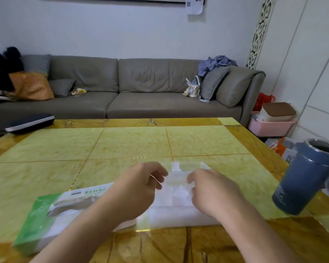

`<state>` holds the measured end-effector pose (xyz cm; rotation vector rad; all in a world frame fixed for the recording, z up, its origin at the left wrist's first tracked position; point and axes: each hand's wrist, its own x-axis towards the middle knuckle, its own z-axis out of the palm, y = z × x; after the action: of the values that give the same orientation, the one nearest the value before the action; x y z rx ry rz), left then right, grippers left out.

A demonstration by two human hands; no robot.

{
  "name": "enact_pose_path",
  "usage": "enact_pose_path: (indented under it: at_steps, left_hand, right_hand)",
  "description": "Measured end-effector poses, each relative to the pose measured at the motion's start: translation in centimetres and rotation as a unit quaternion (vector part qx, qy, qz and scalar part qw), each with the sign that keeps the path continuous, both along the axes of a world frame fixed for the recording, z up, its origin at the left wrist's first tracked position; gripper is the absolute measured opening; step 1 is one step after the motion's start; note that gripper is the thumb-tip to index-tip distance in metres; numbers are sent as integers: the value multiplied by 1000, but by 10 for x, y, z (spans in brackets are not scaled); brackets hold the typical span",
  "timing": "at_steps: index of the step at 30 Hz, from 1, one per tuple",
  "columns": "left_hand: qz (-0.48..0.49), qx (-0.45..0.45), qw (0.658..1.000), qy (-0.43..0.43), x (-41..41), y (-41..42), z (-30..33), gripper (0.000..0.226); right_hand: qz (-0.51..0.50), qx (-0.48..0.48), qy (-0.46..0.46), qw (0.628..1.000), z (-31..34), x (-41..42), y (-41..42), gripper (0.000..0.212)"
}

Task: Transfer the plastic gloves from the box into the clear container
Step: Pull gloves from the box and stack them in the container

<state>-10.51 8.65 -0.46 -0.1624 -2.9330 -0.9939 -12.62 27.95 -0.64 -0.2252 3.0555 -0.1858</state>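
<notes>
**Head view: both hands at the clear container, glove box lying to the left**

Head camera looks down on a glossy, yellow-green stone-patterned table [131,141] with amber borders. The clear container [180,211], a thin-walled rectangular plastic tub, sits near the front edge, and a whitish, crinkled mass of plastic gloves [179,194] shows through its walls. The left hand [139,190] and right hand [211,188] meet over its top, fingers curled inward. Each seems to pinch a filmy sheet or the lid edge there, but motion blur and the transparent material leave it unclear what exactly is held. Working from both sides probably keeps the light tub from sliding while the limp film is tucked in or closed over.

The green-and-white glove box [51,213], soft-cornered cardboard, lies flat just left of the tub, its end toward it, likely to keep the reach short. A blue-grey cylindrical tumbler [304,179] stands well to the right, a dark flat case [29,123] at the far left corner.
</notes>
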Motion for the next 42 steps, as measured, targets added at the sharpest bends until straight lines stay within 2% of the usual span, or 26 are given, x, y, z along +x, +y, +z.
enact_pose_path:
  at_steps: [3,6,8,10,12,14,16,19,25,28,31,36,39,42]
  left_hand:
    - [123,5,989,76,14,-48,-4,20]
    - [223,-35,971,77,32,-96,-13,17]
    - [249,-62,965,48,43,-120,-25,16]
    - [223,-105,969,-4,46,-131,-36,24]
    - [185,-153,970,-45,44,-139,-48,36]
    - [170,-160,970,-66,37,-143,-58,40]
    - [157,-160,971,-87,30,-148,-63,35]
    - [140,-161,970,-113,26,-152,-63,26]
    - [149,-107,980,-82,25,-156,-54,17]
    - [142,-123,979,-77,26,-156,-56,17]
    - [140,-130,977,-94,28,-150,-59,38]
    - [190,-81,975,-82,28,-146,-59,27]
    - [205,-52,976,-44,30,-144,-54,25]
    - [230,24,971,59,32,-141,-42,23]
  right_hand:
    - [-13,10,59,998,7,7,-12,37]
    - [2,-34,136,990,7,12,-29,35]
    - [78,-92,184,976,2,19,-51,41]
    - [187,-131,184,956,-7,32,-77,45]
    - [283,-139,130,940,-22,44,-108,49]
    - [324,-137,55,934,-36,53,-132,54]
    - [329,-111,14,938,-45,55,-147,56]
    - [334,-77,20,939,-51,54,-154,56]
    - [341,-93,47,934,-59,53,-155,55]
    - [339,-93,50,935,-59,53,-156,54]
    - [343,-90,53,933,-56,54,-156,54]
    - [348,-92,50,932,-56,55,-155,55]
    - [345,-101,44,932,-55,55,-153,54]
    - [349,-96,44,931,-54,56,-152,49]
